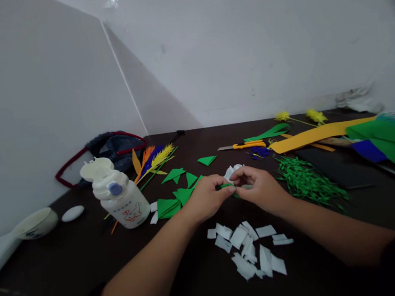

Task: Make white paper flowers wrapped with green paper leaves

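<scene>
My left hand (208,196) and my right hand (260,187) meet over the middle of the dark table (72,269). Both pinch a small green paper piece (227,187) between thumb and fingers. A crumpled white scrap (233,170) lies just behind the fingertips. Several green paper triangles (174,198) lie to the left of my left hand. Cut white paper bits (250,250) are scattered in front of my wrists. A heap of thin green strips (307,181) lies to the right of my right hand.
A white glue bottle (118,198) stands at the left, with a white bowl (36,224) and a dark bag (113,150) further left. Paper flowers (151,160), an orange utility knife (246,145), a yellow sheet (319,133) and green and blue sheets (391,144) lie behind and right. White walls close the back.
</scene>
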Demonstrator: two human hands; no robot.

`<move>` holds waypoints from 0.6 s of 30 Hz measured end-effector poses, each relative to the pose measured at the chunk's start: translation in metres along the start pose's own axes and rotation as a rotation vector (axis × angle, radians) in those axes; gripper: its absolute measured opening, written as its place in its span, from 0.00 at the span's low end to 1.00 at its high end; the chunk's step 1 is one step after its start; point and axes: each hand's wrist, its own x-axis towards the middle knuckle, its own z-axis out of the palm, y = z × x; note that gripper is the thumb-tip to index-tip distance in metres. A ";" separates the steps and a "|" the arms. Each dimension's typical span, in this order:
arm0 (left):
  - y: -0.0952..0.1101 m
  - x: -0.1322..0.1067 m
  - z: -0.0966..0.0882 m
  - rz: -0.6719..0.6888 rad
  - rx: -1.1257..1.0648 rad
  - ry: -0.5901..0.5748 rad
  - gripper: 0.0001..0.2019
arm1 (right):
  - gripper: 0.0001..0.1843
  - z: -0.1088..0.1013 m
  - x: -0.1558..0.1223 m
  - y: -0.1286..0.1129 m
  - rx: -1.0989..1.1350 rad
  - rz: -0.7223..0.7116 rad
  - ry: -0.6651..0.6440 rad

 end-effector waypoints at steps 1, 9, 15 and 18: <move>0.000 0.000 0.000 -0.003 0.000 0.012 0.07 | 0.10 0.000 0.000 0.001 -0.004 -0.012 0.000; 0.001 0.001 0.003 0.008 0.189 0.099 0.09 | 0.10 0.000 -0.005 0.002 -0.241 -0.243 0.047; -0.002 -0.002 0.004 0.101 0.262 0.058 0.09 | 0.07 -0.001 -0.003 -0.002 -0.236 -0.148 0.071; -0.003 -0.003 0.004 0.119 0.266 0.026 0.12 | 0.06 -0.002 -0.002 -0.005 -0.195 -0.025 0.055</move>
